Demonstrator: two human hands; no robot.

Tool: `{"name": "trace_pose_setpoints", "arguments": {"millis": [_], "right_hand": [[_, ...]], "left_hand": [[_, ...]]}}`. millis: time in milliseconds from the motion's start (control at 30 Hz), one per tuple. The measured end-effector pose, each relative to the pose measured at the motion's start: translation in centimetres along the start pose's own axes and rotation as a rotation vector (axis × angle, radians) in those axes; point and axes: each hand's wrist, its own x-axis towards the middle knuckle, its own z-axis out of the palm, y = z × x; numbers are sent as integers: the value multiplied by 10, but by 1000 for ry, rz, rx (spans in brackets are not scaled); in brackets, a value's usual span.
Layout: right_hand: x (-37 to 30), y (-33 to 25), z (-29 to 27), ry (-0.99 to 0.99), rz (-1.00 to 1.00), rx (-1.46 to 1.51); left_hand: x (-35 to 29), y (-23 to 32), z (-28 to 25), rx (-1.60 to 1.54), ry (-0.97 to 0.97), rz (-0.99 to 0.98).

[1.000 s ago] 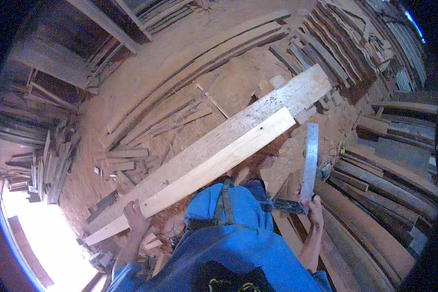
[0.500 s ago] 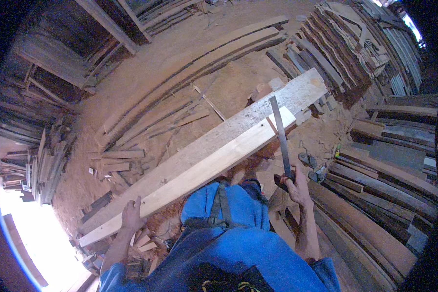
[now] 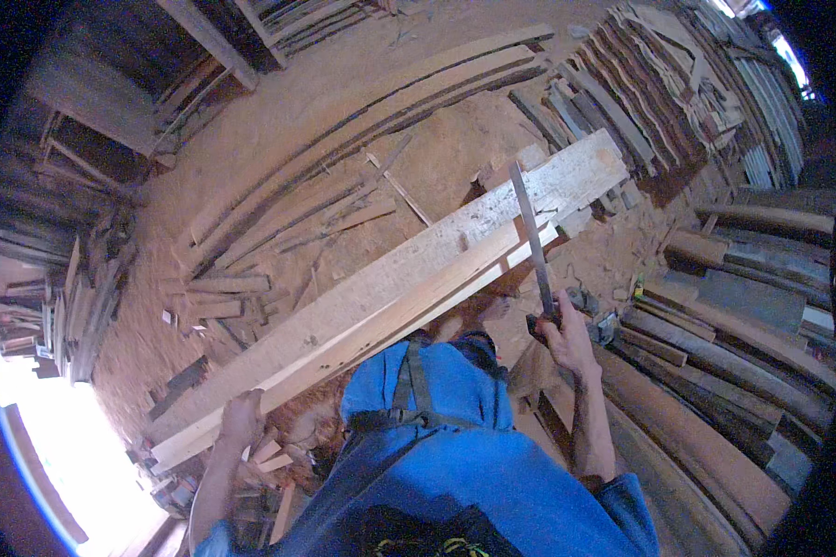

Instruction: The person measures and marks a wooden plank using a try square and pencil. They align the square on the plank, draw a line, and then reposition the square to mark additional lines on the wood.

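Note:
A pale sawn board (image 3: 409,295) lies tilted along a wider, greyish plank (image 3: 372,265), both running diagonally from near left to far right. My left hand (image 3: 241,418) is closed around the board's near-left end, fingers curled over its edge. In my right hand (image 3: 567,336) is a handsaw (image 3: 532,227) with a long, narrow dark blade; its teeth are too small to make out. The blade points away from me and crosses above the board near its far end. A dark gap shows in the board's side close to the blade. My fingers partly hide the saw's handle.
Long curved slabs (image 3: 372,121) and loose offcuts (image 3: 228,297) lie on the dusty floor beyond. Stacked boards (image 3: 715,348) crowd the right side. Wavy-edged planks (image 3: 636,84) are piled at the far right. Wood scraps (image 3: 269,457) lie near my left arm.
The pale board has rolled up toward its edge, showing another face. My left hand has gone from lying on it to gripping it. The saw has shifted slightly left and away.

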Motion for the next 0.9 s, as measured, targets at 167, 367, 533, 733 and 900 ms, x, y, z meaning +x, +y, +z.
{"name": "trace_pose_setpoints", "arguments": {"millis": [167,367,533,733,900], "right_hand": [[-24,-4,15,124,-133,84],[-62,-11,19,362,54,-76],[-78,-9,-5,371,-40,-355],[-80,-1,-28,343,-69,-621],[-75,4,-38,299,-41,-688]], "left_hand": [[8,38,-39,55,-97,44],[87,182,-64,-199,219,409],[159,325,-74,-403,422,728],[211,400,-92,-500,419,912],[220,406,-86,-718,256,773]]}}
